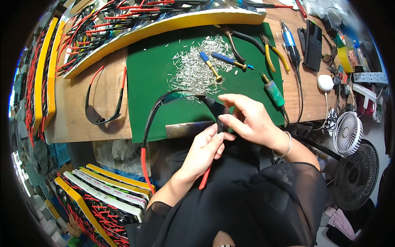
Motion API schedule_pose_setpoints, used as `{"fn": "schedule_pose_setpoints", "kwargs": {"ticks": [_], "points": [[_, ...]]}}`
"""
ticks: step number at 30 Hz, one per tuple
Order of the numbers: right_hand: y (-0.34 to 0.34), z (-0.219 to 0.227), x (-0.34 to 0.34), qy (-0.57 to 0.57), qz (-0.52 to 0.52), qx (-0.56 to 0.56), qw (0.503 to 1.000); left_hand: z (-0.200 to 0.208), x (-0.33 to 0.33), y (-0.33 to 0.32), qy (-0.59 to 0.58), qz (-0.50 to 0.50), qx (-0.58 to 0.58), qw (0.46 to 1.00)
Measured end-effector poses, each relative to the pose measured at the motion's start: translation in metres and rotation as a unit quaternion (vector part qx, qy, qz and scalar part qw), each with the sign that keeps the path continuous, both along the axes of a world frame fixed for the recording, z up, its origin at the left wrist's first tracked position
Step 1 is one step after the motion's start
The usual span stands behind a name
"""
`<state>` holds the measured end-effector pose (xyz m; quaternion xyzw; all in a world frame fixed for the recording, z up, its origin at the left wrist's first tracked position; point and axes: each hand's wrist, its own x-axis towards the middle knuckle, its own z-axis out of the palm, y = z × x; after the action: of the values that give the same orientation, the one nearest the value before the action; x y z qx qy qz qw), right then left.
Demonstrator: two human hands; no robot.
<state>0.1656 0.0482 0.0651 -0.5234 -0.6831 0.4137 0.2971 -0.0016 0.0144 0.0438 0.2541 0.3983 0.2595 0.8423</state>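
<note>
A pair of black-framed glasses [149, 119] with red temple tips is held up in front of me, just over the near edge of a green mat [144, 82]. My left hand [203, 151] is closed around one temple near its hinge, and that temple's red tip sticks out below. At the same corner of the frame my right hand [253, 121] pinches with thumb and forefinger. The exact spot under the fingers is partly hidden. Beyond the glasses lies a heap of small silvery metal pins [185, 68], with two blue-handled brass-ended tools [210, 66] on it.
Pliers [234, 43], yellow-handled cutters [273, 55], a green corded tool [272, 91] and a blue corded tool [290, 43] lie to the right. Another pair of glasses [101, 119] rests left. Yellow-edged trays [173, 26] hold many glasses. Two fans [347, 133] stand right.
</note>
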Motion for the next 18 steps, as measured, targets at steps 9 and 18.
{"fn": "schedule_pose_setpoints", "kwargs": {"ticks": [9,18], "points": [[-0.002,-0.017,-0.021,0.004,-0.007,0.063,0.998,-0.006,-0.006,-0.001,-0.036,0.053,-0.031,0.997],[-0.005,-0.015,-0.02,0.044,-0.016,0.105,0.993,-0.005,-0.01,0.003,-0.1,0.069,-0.091,0.988]]}}
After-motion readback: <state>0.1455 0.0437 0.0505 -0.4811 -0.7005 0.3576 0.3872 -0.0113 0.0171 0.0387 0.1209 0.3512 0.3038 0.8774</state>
